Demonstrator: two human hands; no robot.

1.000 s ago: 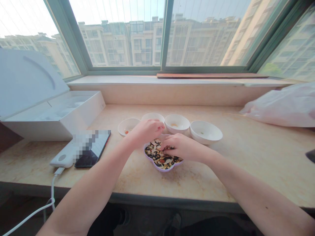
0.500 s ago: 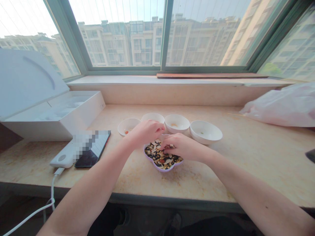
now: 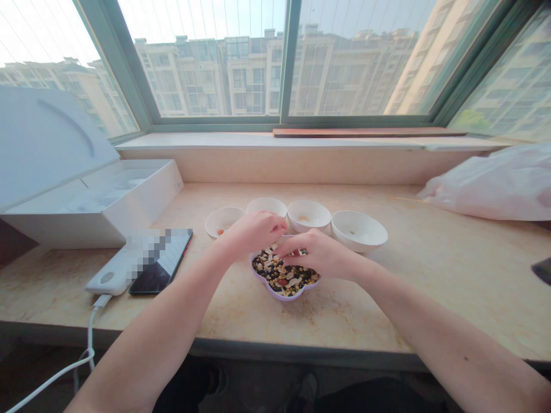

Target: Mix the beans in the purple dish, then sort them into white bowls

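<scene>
Person's left hand (image 3: 253, 232) has fingers bunched together, tips down at the far edge of the purple dish (image 3: 275, 294) of mixed beans and nuts (image 3: 282, 276). The right hand (image 3: 322, 253) curls over the dish's right side, fingertips almost meeting the left's; the tips hide whether either pinches a piece, can't tell. Dish sits on the stone counter (image 3: 387, 298) toward its front edge with its far rim covered by both hands; just behind is a row of four white bowls (image 3: 359, 231), second one partly hidden, contents too small to make out.
</scene>
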